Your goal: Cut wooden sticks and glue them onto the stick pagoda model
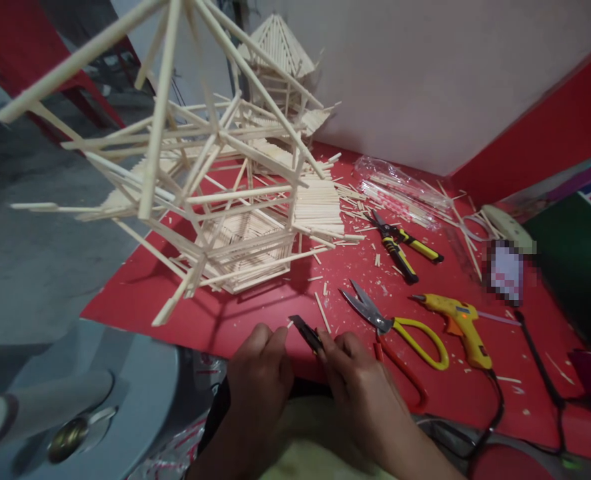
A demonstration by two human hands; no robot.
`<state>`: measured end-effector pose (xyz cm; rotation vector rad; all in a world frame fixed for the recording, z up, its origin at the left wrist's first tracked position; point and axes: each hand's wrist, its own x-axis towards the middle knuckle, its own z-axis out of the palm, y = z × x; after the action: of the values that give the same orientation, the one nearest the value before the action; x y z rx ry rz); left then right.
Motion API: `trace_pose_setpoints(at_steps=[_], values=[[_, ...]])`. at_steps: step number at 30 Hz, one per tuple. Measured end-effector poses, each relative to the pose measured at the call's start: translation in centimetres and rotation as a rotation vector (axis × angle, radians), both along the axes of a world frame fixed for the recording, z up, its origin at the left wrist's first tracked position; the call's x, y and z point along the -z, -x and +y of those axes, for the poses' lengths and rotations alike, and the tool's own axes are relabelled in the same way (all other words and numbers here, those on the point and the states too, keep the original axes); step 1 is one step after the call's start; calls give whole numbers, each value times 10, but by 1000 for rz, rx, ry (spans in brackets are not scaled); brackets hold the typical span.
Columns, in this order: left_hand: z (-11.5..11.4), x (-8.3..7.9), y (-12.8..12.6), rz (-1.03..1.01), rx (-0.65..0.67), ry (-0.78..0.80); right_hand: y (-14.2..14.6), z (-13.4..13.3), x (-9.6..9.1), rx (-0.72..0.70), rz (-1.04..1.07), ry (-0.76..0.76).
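Note:
My right hand [350, 370] is closed around a utility knife [305, 333], its dark blade pointing up and left. My left hand [263, 367] is closed close beside the blade. From its fingertips pokes the pale end of a small wooden stick [290, 325]; the rest of it is hidden. Both hands are at the near edge of the red tabletop [265, 323]. Beyond them rises a many-sided frame [215, 193] of pale wooden sticks, larger than either hand. One loose stick [322, 312] lies just past the knife.
To the right lie snips with one yellow and one red handle [383, 323], black-and-yellow pruners [395, 243] and a yellow glue gun [458, 323] with its cord. Bagged sticks [400, 190] and a stick-built tower [280, 53] are behind. A grey stool [140, 373] stands left.

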<state>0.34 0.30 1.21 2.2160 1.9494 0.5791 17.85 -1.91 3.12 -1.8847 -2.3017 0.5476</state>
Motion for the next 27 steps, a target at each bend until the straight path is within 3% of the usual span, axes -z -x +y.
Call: trace_pose_setpoints(at_steps=[9, 20, 27], values=[[0, -4, -1, 46, 23, 40, 4, 5, -3, 27, 126, 34], [-2, 12, -4, -4, -7, -276, -2, 16, -9, 82, 370, 117], [4, 6, -2, -124, -29, -172, -4, 9, 1, 100, 448, 99]])
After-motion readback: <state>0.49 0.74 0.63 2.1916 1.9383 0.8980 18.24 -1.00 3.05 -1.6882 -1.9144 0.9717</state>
